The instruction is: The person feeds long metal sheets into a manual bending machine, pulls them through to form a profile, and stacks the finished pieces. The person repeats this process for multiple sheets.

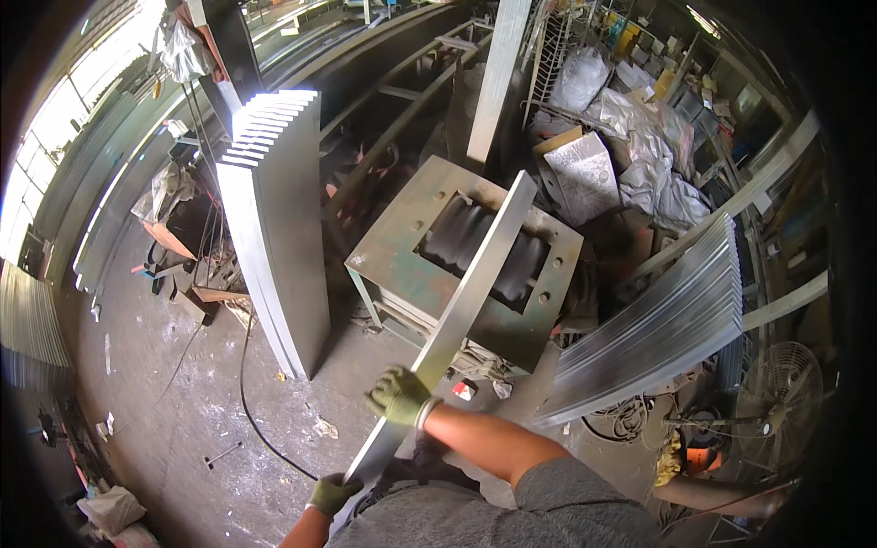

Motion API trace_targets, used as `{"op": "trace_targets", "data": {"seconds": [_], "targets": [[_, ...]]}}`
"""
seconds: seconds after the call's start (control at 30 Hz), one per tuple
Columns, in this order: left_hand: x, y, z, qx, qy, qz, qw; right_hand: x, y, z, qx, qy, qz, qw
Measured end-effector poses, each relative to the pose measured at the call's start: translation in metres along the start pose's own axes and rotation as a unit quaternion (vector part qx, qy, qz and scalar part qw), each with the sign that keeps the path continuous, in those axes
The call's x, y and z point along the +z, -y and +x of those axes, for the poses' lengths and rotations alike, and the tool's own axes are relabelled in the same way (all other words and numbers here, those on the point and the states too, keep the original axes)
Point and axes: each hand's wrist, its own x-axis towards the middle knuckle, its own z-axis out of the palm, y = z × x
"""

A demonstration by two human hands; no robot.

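Note:
A long, straight silvery metal bar (475, 283) slants from beside my body up over a green machine (384, 260) with dark rollers (457, 233) in its top. My right hand (399, 395), in a green glove, is closed around the bar just short of the machine. Lower down, near my body, my left hand (333, 493) in a matching glove grips the same bar close to its near end. The bar's far end reaches past the rollers, apparently above them. Whether it touches the machine I cannot tell.
On the left, a stack of metal profiles (297, 237) stands upright. Another stack (658, 310) lies slanted to the right, beside a fan (781, 402). A black cable (247, 402) curves across the floor (183, 438). Plastic-wrapped goods (653, 173) and a carton (580, 178) crowd the back right.

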Motion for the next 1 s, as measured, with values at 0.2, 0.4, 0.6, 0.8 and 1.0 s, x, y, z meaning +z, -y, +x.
{"op": "trace_targets", "data": {"seconds": [0.2, 0.4, 0.6, 0.8, 1.0], "targets": [[0.025, -0.127, 0.046, 0.079, 0.011, 0.123, 0.989, -0.027, -0.108, 0.016, 0.148, 0.066, -0.069, 0.984], [0.06, -0.198, 0.069, 0.108, 0.014, 0.112, 0.988, -0.068, -0.178, 0.045, 0.176, 0.088, -0.176, 0.964], [0.047, -0.173, 0.07, 0.125, -0.011, 0.145, 0.981, -0.055, -0.153, 0.049, 0.163, 0.115, -0.172, 0.965], [0.017, -0.115, 0.052, 0.107, 0.005, 0.134, 0.985, -0.031, -0.095, 0.045, 0.154, 0.103, -0.162, 0.969], [-0.013, -0.056, 0.021, 0.104, -0.008, 0.145, 0.984, -0.01, -0.029, 0.038, 0.141, 0.096, -0.143, 0.975]]}}
